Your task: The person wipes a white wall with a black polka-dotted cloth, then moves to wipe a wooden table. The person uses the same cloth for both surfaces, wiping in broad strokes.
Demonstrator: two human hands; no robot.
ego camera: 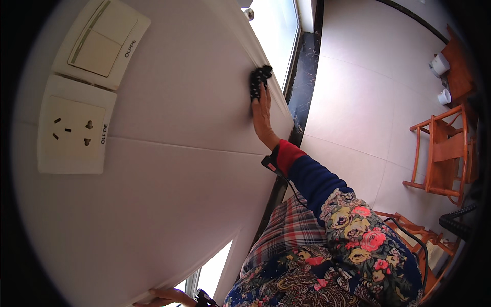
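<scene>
My right hand (262, 118) presses a black cloth with white dots (259, 82) against the white wall (184, 96), beside the trim of a bright doorway or window. Fingers lie extended over the cloth's lower edge. At the bottom, my left hand (167, 297) rests on the white edge of another bright opening (213, 268); it is partly cut off by the picture's rim, and no object shows in it. A small black device (270, 165) with a cable is at my right wrist.
A white light switch (103, 38) and a wall socket (73, 134) are at the left. Dark stone edging (303, 88) runs along the wall's foot. Wooden chairs (441, 153), white containers (440, 64) and a wooden table (458, 71) stand on the pale tiled floor at the right.
</scene>
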